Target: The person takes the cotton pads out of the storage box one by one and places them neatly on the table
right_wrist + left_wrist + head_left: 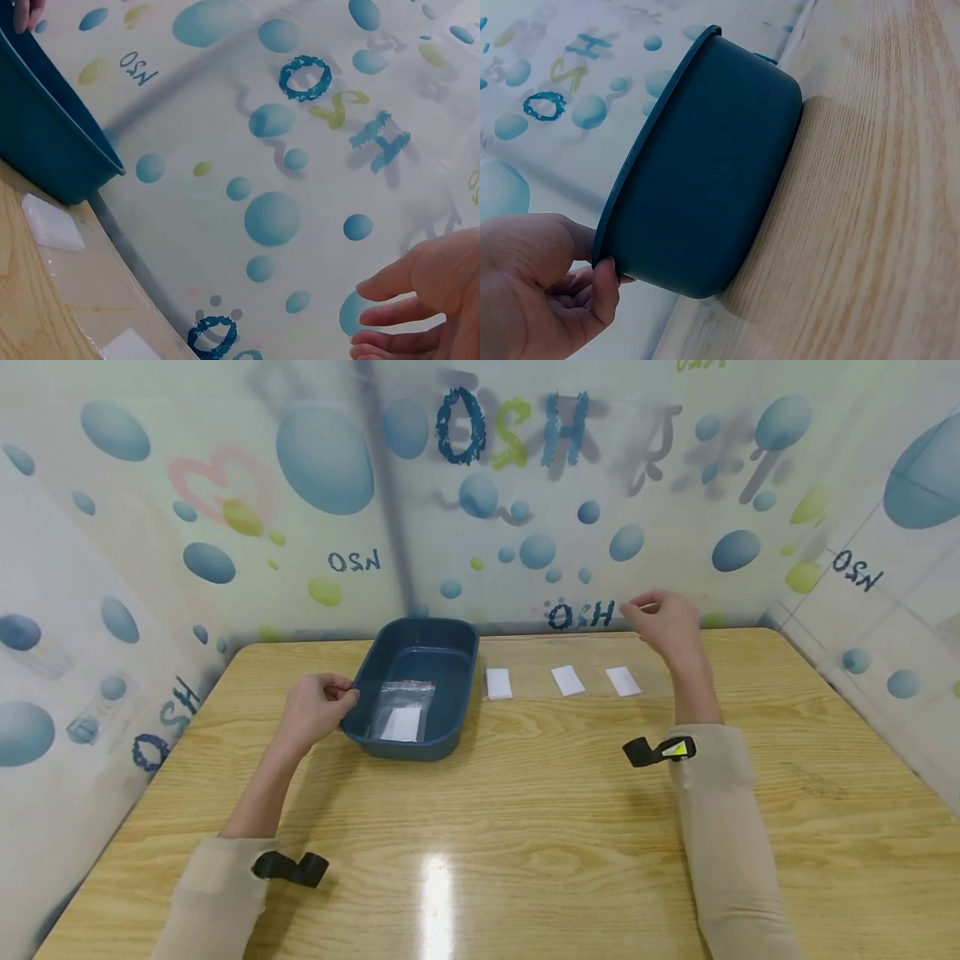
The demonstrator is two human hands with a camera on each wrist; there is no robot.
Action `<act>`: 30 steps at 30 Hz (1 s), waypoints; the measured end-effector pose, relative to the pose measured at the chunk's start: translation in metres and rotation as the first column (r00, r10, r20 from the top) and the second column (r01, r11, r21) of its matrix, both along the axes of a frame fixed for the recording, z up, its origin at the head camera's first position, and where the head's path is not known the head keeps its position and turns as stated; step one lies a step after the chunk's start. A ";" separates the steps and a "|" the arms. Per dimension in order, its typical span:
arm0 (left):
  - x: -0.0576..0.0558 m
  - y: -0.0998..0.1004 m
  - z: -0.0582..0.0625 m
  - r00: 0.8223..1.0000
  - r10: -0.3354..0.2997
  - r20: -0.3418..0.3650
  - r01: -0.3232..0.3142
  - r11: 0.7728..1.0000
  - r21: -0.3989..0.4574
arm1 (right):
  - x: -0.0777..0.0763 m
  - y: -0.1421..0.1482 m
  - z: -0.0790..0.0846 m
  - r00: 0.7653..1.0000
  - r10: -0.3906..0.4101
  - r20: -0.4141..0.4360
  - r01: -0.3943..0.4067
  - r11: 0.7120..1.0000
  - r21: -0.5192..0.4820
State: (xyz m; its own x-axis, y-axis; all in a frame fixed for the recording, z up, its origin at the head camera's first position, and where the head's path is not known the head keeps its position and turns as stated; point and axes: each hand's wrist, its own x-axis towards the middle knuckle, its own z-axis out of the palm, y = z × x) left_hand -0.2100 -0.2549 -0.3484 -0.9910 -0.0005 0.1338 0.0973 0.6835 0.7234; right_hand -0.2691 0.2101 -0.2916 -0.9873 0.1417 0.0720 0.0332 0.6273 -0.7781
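Note:
A dark blue plastic basin stands at the back of the table, left of centre. My left hand pinches its left rim, thumb and fingers at the edge in the left wrist view. Inside the basin lies a clear zip bag with a white rectangular piece in it. My right hand is raised above the back edge, fingers bent and apart with nothing visible between them in the right wrist view. Below and left of it, three white rectangles lie spaced out.
A clear plastic sheet runs along the table's back edge, around the white rectangles. The wooden table meets a wall covering printed with blue and green drops behind. Black straps sit on both sleeves.

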 end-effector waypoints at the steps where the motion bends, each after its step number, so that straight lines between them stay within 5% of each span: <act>1: 0.000 0.000 0.000 1.000 0.000 -0.001 0.000 1.000 -0.002 | 0.001 -0.001 0.001 1.000 0.004 -0.004 -0.004 1.000 0.004; 30: 0.001 0.001 0.000 1.000 -0.005 -0.006 0.005 1.000 0.001 | 0.009 -0.051 0.014 0.985 0.139 -0.107 -0.132 0.989 0.063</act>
State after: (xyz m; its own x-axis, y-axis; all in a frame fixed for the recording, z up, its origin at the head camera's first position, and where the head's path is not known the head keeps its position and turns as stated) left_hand -0.2089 -0.2543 -0.3483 -0.9901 0.0044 0.1400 0.1053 0.6820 0.7238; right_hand -0.2605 0.1588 -0.2775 -0.9826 -0.0001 0.1857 -0.1392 0.6623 -0.7362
